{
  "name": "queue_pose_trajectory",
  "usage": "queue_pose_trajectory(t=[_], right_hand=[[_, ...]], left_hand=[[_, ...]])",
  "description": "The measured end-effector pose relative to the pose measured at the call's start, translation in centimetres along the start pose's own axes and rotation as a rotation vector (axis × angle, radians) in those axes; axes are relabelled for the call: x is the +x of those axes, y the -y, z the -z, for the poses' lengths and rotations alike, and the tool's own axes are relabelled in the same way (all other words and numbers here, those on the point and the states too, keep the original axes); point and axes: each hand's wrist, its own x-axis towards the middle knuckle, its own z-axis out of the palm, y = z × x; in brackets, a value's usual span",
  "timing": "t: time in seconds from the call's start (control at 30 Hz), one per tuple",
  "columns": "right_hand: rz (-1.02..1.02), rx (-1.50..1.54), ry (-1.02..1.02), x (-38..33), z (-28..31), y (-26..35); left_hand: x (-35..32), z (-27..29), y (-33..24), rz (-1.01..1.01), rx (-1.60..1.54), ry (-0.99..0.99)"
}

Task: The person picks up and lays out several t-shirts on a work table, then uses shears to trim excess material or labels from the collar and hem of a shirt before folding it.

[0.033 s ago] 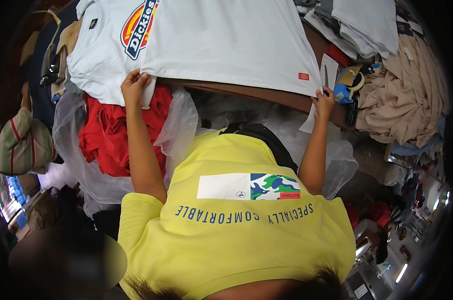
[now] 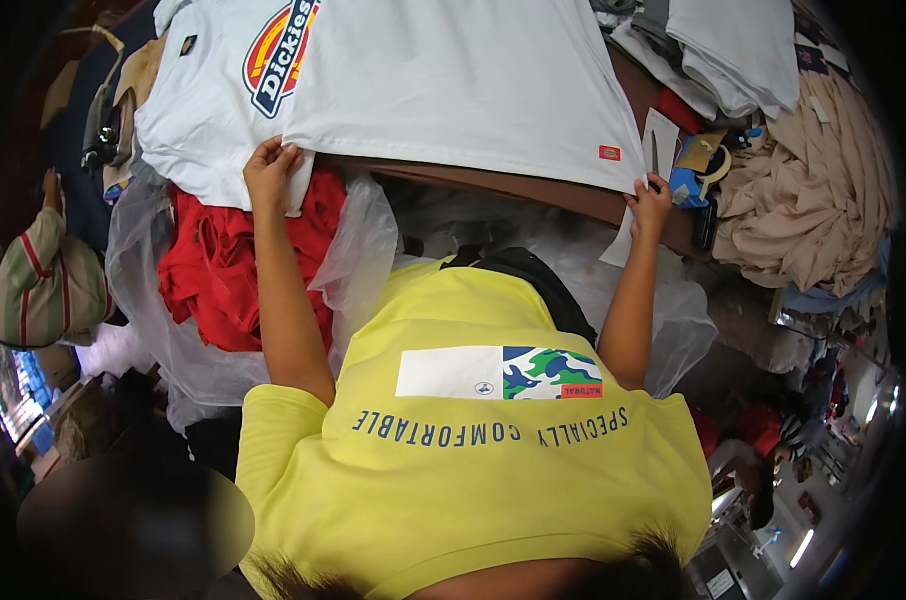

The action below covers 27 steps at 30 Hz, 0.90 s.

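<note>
A plain white T-shirt (image 2: 463, 85) lies spread over the brown table (image 2: 473, 180), its hem toward me and a small red label near the right corner. Thumb and fingers of my left hand (image 2: 270, 172) pinch the hem's left corner. At the right corner, my right hand (image 2: 650, 205) grips the same hem between its fingertips. Under the plain one, to the left, lies another white T-shirt (image 2: 188, 115) with a colourful chest print. Its lower edge hangs past the table beside my left hand.
Red garments (image 2: 213, 260) fill a clear plastic bag (image 2: 138, 270) below left. Beyond my right hand are scissors (image 2: 654, 150), a tape roll (image 2: 715, 165) and a beige fabric heap (image 2: 808, 185). Folded white garments (image 2: 738, 50) lie at the far right. Another person's striped sleeve (image 2: 43, 250) shows left.
</note>
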Motion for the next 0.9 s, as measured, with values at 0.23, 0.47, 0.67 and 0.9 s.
queue_pose_trajectory(t=[0.23,0.47,0.67,0.9], right_hand=[[-0.092,0.153,0.021,-0.3,0.8,0.6],[-0.082,0.181,0.047,-0.8,1.8,0.3],[-0.075,0.207,0.062,-2.4,1.9,0.6],[-0.082,0.064,0.163,-3.1,1.4,1.4]], left_hand=[[-0.6,0.2,0.5,0.005,-0.118,-0.026],[-1.2,0.1,0.7,-0.078,-0.152,-0.104],[-1.7,1.7,0.9,-0.011,-0.276,-0.145],[-0.1,0.7,0.6,0.028,-0.009,-0.187]])
